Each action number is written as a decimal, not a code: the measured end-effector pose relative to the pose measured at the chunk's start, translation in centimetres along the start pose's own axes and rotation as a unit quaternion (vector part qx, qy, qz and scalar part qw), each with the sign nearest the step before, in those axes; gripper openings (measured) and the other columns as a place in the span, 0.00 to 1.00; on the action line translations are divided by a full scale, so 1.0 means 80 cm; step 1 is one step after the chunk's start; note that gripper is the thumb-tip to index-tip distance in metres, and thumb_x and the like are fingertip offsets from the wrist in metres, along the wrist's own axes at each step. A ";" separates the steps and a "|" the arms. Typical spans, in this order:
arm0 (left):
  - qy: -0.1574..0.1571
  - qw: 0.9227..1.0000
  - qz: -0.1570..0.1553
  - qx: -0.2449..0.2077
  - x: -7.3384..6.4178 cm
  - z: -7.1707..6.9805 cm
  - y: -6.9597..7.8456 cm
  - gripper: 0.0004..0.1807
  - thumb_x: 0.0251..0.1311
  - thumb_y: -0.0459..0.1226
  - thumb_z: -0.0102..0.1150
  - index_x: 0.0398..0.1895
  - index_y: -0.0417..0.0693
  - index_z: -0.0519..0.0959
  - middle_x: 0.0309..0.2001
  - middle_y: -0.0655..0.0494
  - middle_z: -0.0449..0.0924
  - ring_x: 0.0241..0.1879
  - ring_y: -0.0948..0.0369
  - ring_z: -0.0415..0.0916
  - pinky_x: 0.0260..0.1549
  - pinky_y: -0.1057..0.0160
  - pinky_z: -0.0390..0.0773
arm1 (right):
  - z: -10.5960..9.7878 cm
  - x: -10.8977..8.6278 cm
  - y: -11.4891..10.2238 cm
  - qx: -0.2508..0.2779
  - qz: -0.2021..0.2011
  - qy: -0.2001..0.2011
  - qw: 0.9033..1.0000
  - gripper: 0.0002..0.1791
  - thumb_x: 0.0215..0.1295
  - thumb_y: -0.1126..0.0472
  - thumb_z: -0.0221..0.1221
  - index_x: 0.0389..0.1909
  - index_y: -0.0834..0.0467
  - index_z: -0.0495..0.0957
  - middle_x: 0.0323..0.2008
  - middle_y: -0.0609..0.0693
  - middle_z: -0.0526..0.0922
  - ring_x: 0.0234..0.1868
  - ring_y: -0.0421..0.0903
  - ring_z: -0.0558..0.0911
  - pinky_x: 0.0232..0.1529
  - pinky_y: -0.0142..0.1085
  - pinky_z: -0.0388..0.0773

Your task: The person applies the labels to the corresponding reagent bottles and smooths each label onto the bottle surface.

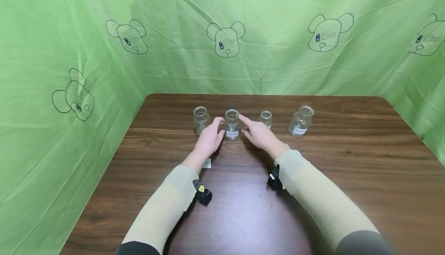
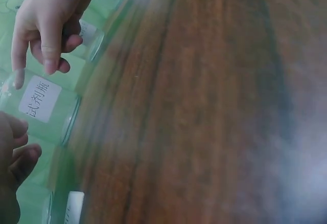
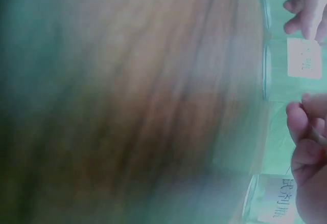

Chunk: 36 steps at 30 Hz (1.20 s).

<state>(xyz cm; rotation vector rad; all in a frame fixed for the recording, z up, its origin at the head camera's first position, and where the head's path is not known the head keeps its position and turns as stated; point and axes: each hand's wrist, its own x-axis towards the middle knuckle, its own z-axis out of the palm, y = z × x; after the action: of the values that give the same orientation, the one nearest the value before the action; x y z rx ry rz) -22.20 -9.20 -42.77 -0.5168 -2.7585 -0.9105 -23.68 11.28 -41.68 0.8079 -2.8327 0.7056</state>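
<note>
A clear glass bottle (image 1: 231, 125) with a white handwritten label stands upright between the two hands. To its left is my left hand (image 1: 210, 137), thumb and fingers loosely bent toward the glass with nothing held. My right hand (image 1: 259, 132) is on the other side, its index finger stretched out to the bottle's shoulder and the other fingers curled back. In the left wrist view that fingertip lies against the glass just above the label (image 2: 40, 98). Another glass bottle (image 1: 200, 116) is partly covered by the left hand. A smaller bottle (image 1: 265, 116) stands half hidden behind the right hand.
Farther right stands a labelled glass bottle (image 1: 300, 121). A small white label card (image 1: 206, 163) lies on the brown wooden table (image 1: 347, 162) beside the left wrist. Green cloth (image 1: 271, 69) printed with bear heads hangs behind the table and along its sides.
</note>
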 end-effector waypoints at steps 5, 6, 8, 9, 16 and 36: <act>-0.032 0.998 -0.013 -0.044 -0.002 0.006 0.000 0.28 0.57 0.33 0.60 0.57 0.45 0.58 0.52 0.41 0.76 0.38 0.54 0.79 0.38 0.58 0.78 | 0.005 -0.001 -0.001 0.036 0.000 -0.023 0.999 0.44 0.56 0.59 0.65 0.70 0.56 0.52 0.30 0.54 0.81 0.32 0.49 0.80 0.38 0.46 0.75; -0.035 0.998 -0.015 -0.045 -0.002 0.007 0.001 0.29 0.57 0.33 0.61 0.57 0.45 0.57 0.52 0.40 0.76 0.38 0.54 0.79 0.37 0.58 0.78 | 0.007 0.000 -0.003 0.039 0.003 -0.021 0.999 0.45 0.55 0.56 0.66 0.69 0.56 0.51 0.34 0.56 0.82 0.35 0.51 0.81 0.41 0.46 0.75; -0.035 0.998 -0.017 -0.043 -0.001 0.009 0.000 0.30 0.57 0.34 0.61 0.58 0.46 0.56 0.51 0.39 0.76 0.37 0.54 0.79 0.37 0.58 0.78 | 0.012 0.001 -0.008 0.037 0.010 -0.010 0.999 0.45 0.55 0.53 0.67 0.67 0.57 0.51 0.39 0.60 0.81 0.41 0.54 0.81 0.43 0.48 0.75; -0.032 0.999 -0.017 -0.039 -0.001 0.011 0.000 0.30 0.58 0.34 0.61 0.58 0.46 0.55 0.50 0.39 0.76 0.37 0.54 0.79 0.37 0.58 0.78 | 0.014 0.002 -0.010 0.034 0.013 -0.004 0.999 0.45 0.54 0.52 0.67 0.66 0.59 0.52 0.43 0.62 0.80 0.44 0.56 0.80 0.45 0.49 0.74; -0.007 0.999 -0.008 -0.033 0.000 0.015 -0.005 0.28 0.59 0.34 0.60 0.58 0.49 0.56 0.49 0.41 0.78 0.37 0.54 0.79 0.38 0.57 0.77 | 0.017 0.008 -0.008 0.014 0.020 0.011 1.000 0.41 0.55 0.55 0.66 0.65 0.58 0.53 0.44 0.63 0.80 0.44 0.58 0.80 0.46 0.50 0.74; 0.023 0.999 0.007 -0.043 -0.002 0.022 -0.014 0.28 0.58 0.31 0.60 0.58 0.49 0.58 0.45 0.44 0.81 0.33 0.56 0.80 0.35 0.59 0.78 | 0.013 0.003 -0.004 -0.020 0.016 0.027 0.999 0.39 0.56 0.54 0.66 0.65 0.54 0.56 0.36 0.62 0.83 0.36 0.60 0.82 0.38 0.50 0.76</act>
<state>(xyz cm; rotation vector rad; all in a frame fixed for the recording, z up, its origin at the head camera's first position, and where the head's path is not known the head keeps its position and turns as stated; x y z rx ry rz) -22.59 -9.03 -44.87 -0.5213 -2.6808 -1.0296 -23.70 10.44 -42.41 0.7279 -2.8071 0.6627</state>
